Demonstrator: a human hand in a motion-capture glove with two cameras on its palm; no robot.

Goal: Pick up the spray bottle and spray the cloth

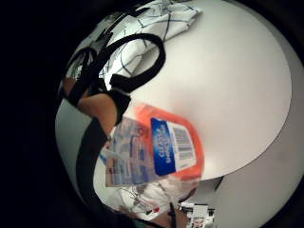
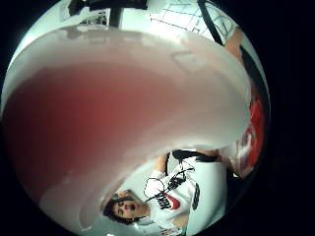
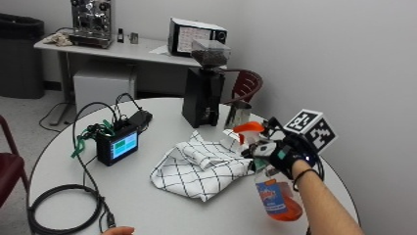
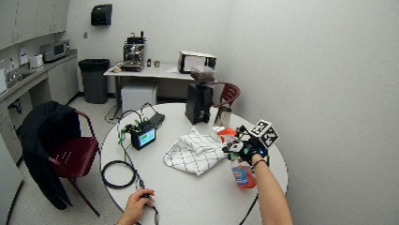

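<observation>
The gloved right hand (image 3: 285, 152) has its fingers wrapped around the neck of the spray bottle (image 3: 277, 195) and holds it lifted above the round table (image 3: 78, 205). The orange nozzle points away from the hand toward the checked cloth (image 3: 196, 171), which lies crumpled just beside it. The bottle looks like thin stiff plastic, roughly half full of orange liquid — probably moderate in weight, with the weight low and the wall smooth. The neck under the trigger seems the right place to hold. The label is blue and white with a barcode (image 1: 183, 142); its writing cannot be read.
</observation>
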